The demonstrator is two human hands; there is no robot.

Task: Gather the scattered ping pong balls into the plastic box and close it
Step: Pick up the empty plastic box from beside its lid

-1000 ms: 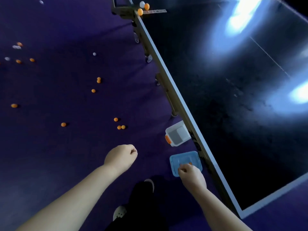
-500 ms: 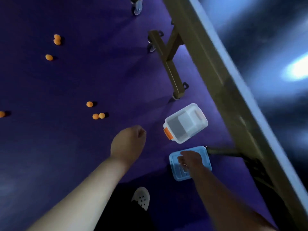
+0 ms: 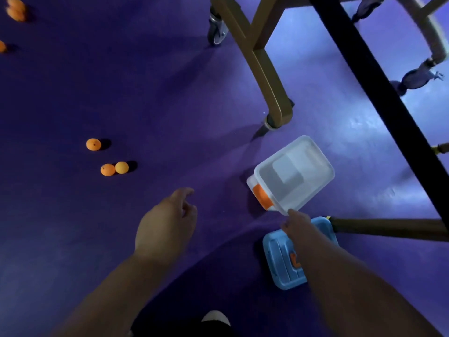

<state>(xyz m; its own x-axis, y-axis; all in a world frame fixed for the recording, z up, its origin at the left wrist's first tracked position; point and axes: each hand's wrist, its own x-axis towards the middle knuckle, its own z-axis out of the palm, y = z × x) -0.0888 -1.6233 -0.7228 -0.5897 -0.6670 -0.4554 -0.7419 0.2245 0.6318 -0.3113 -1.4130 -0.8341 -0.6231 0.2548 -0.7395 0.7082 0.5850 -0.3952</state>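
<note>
From the head view, my right grip reaches to the near corner of the plastic box, fingertips at its rim. I cannot tell whether they pinch the rim or only touch it. The box sits open and empty on the purple floor, close to the table leg. Its blue lid lies flat just beside it, partly under my forearm. My left grip hovers over the floor, fingers loosely curled, holding nothing.

The nearest ping pong balls lie well off to the left, with more at the far left edge. To do this well, I judge I should take the rim firmly, thumb inside the wall, and bring the box toward the balls. It should stay level and clear of the leg while the left grip scoops.
</note>
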